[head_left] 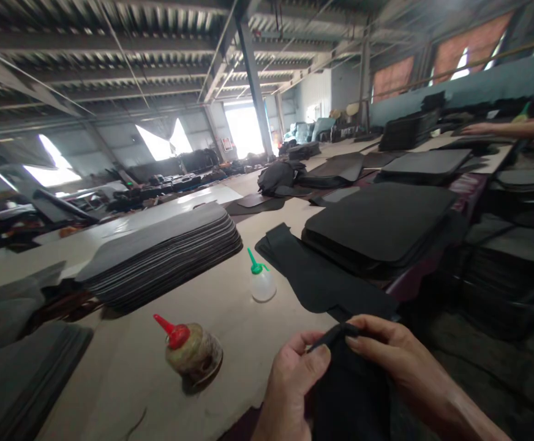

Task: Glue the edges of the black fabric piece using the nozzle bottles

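Observation:
A black fabric piece (352, 392) hangs down from both my hands at the table's near edge. My left hand (297, 380) pinches its top edge on the left, thumb on the near side. On the right, my right hand (389, 352) pinches the same folded edge between thumb and fingers. Just beyond, a flat dark piece (322, 282) lies on the pale table (234, 343). A clear bottle with a green spout (262, 285) stands upright left of that piece. Nearer and further left is a stained bottle with a red spout (193, 355).
A thick stack of grey sheets (166, 257) lies at left, with another dark stack (28, 380) at the near left corner. A black stack (381, 226) sits at right. Another person's arm (515, 127) reaches in at the far right. More piles stand further back.

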The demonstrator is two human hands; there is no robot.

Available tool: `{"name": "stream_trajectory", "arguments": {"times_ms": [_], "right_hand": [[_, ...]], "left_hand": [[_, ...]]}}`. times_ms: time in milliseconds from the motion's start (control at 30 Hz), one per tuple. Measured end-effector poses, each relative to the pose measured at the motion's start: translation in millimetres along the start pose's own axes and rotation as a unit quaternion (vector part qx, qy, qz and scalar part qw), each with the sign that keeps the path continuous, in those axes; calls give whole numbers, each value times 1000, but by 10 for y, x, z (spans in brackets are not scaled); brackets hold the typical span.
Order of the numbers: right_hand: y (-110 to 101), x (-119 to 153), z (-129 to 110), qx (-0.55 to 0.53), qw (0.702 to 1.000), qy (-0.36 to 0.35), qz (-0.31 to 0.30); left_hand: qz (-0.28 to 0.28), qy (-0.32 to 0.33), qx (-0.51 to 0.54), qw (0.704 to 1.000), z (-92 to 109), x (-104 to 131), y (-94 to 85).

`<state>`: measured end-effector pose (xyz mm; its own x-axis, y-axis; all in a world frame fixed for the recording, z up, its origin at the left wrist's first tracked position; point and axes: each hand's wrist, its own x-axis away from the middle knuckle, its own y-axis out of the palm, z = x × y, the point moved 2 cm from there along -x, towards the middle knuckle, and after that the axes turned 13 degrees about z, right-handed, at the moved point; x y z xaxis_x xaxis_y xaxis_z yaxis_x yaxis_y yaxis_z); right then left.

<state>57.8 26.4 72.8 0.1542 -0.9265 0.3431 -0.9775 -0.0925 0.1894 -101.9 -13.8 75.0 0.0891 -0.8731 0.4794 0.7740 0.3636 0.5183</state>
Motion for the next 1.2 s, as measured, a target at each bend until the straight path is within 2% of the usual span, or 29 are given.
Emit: {"name": "stream_trajectory", "arguments": {"times_ms": [100, 233, 333, 433, 500, 633, 733, 900, 1033, 1133, 1200], "right_hand": [[37, 31, -74, 45, 997, 21, -63], [101, 60, -133, 132, 986, 21, -99], [118, 20, -78, 65, 993, 27, -94], [73, -48, 13, -29, 999, 15, -28], [35, -77, 77, -46, 999, 14, -2], [6, -61, 167, -42, 998, 0, -43], [6, -11, 194, -36, 998, -15, -47], [90, 88, 164, -25, 992, 25, -118], [133, 142, 118, -4, 995, 36, -95], [84, 183, 90, -19, 998, 8, -54], [10, 209, 88, 13, 999, -16, -30]], "left_hand": [[9, -28, -36, 999, 56, 68, -48], [-19, 3, -91, 996, 93, 106, -61], [8, 21, -103, 994, 93, 80, -81], [56, 68, -82, 993, 114, 50, -109], [74, 99, -81, 989, 125, 40, -128], [95, 138, -88, 982, 121, 21, -167], [108, 156, -86, 978, 113, 6, -182], [124, 159, -62, 978, 124, 18, -159], [100, 152, -73, 981, 132, 43, -127], [119, 154, -78, 978, 132, 33, -132], [128, 150, -80, 977, 128, 10, -140]]}}
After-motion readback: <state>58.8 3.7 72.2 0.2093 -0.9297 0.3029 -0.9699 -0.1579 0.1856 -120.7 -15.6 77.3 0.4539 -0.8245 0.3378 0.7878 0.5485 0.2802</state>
